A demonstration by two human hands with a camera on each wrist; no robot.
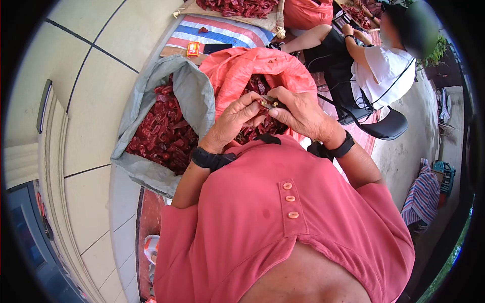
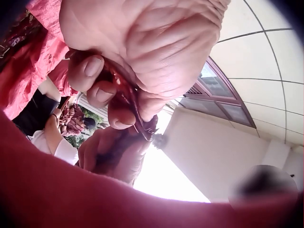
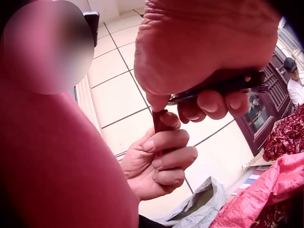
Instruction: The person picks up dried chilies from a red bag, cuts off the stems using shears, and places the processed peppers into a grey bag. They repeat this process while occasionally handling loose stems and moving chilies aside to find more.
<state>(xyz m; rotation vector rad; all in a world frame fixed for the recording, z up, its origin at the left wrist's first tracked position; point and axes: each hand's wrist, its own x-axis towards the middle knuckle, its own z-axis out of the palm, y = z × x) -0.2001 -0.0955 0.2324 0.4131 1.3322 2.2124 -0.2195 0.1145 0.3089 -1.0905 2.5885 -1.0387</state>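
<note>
My left hand (image 1: 233, 120) grips a dried red chili pepper (image 2: 127, 92), its fingers curled round the pod in the left wrist view. The chili's end sticks up to the right thumb in the right wrist view. My right hand (image 1: 304, 115) holds a dark-handled tool (image 3: 216, 89) with a short metal end that meets the chili; I cannot tell what kind of tool it is. Both hands come together over a pink sack (image 1: 298, 68) of dried red chilies. On the left stands a grey sack (image 1: 123, 151) with more dried chilies (image 1: 164, 129) inside.
Beyond the sacks lies a striped cloth (image 1: 184, 31) with a phone (image 1: 218, 48) and a small red-yellow box (image 1: 193, 49). A mat of chilies (image 1: 237, 6) lies farther back. A person in white (image 1: 379, 76) sits at right beside a dark chair (image 1: 389, 125).
</note>
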